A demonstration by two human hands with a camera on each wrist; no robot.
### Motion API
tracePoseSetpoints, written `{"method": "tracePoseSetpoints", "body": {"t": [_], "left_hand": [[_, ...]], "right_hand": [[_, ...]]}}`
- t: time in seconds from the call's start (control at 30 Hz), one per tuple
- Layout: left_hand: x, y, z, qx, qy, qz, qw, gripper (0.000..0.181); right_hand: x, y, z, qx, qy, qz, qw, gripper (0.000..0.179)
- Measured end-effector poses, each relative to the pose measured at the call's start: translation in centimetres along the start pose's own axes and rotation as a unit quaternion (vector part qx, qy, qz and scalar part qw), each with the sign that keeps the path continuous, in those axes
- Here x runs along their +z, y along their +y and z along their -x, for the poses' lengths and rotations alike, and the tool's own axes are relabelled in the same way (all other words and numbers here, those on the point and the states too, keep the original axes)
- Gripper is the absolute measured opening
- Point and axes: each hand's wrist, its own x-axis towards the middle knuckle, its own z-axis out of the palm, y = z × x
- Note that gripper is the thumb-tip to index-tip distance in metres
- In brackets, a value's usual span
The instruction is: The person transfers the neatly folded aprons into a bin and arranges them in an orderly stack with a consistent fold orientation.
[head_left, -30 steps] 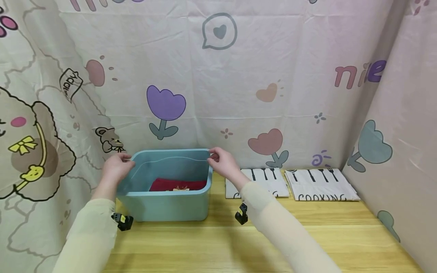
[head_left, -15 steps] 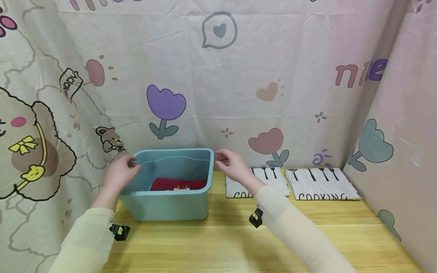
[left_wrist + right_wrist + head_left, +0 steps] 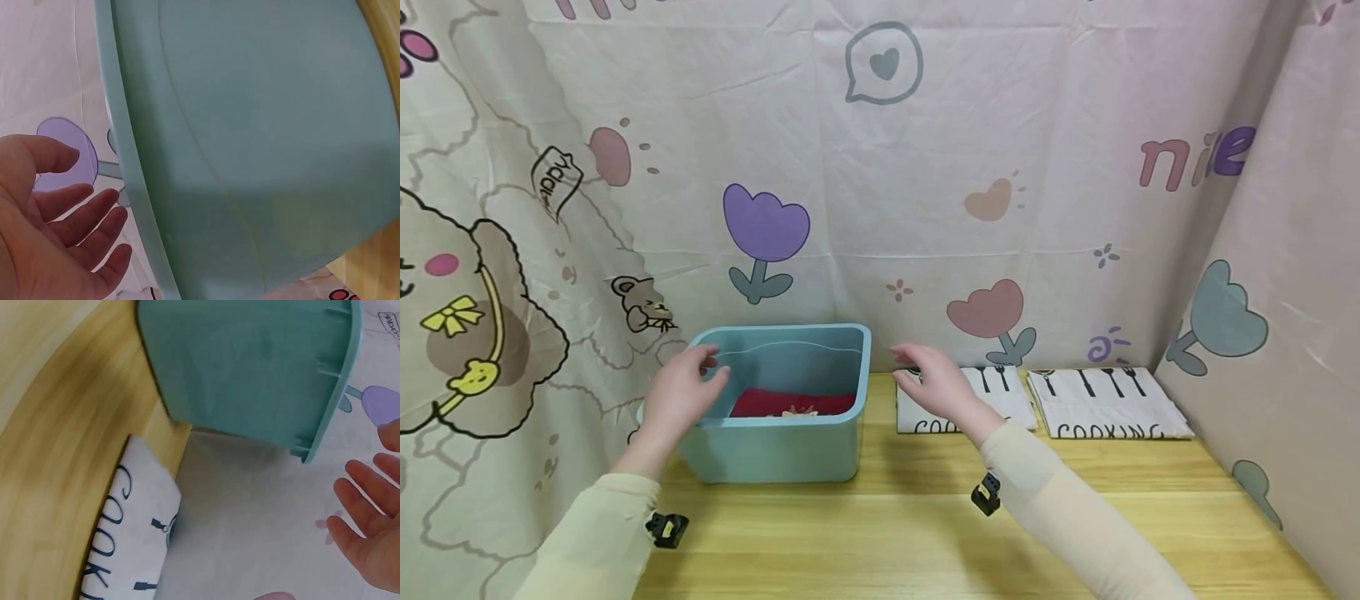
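A blue-green plastic storage bin (image 3: 775,454) stands at the left of the wooden table. Inside lies a dark red cloth (image 3: 756,404) with a tan pattern, its lower part hidden by the front wall. My left hand (image 3: 679,396) hovers at the left rim, overlapping it in the head view; in the left wrist view its relaxed fingers (image 3: 94,219) hold nothing beside the rim. To the right of the bin, my right hand (image 3: 942,385) hangs in the air with loosely bent fingers, apart from the bin, overlapping a white folded cloth (image 3: 1011,404) with black cutlery prints.
Farther right lies a second white folded cloth (image 3: 1108,408) printed COOKING. A patterned curtain (image 3: 880,167) hangs behind the table (image 3: 895,533) and along both sides. A black camera is strapped to each wrist.
Both hands have let go of the bin's rim. My right hand has moved away to the right, and the left hand has shifted slightly right and down. The bin moved a little right.
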Motion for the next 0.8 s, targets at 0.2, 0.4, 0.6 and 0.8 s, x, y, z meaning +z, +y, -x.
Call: {"method": "tracePoseSetpoints", "body": {"t": [0.2, 0.4, 0.6, 0.8], "left_hand": [[0.5, 0.8, 0.9, 0.028, 0.031, -0.009, 0.9991, 0.042], [1.0, 1.7, 1.5, 0.047, 0.046, -0.012, 0.9977, 0.042], [1.1, 2.6, 2.4, 0.060, 0.058, -0.023, 0.9962, 0.043], [1.3, 3.4, 3.3, 0.076, 0.073, -0.021, 0.9942, 0.043]], "right_hand": [[0.2, 1.2, 0.9, -0.011, 0.017, 0.041, 0.9990, 0.037], [0.5, 2.5, 2.0, -0.013, 0.028, 0.068, 0.9972, 0.038], [1.0, 4.0, 3.1, 0.003, 0.018, 0.087, 0.9960, 0.037], [1.9, 6.3, 4.1, 0.008, 0.020, 0.114, 0.9933, 0.039]]}}
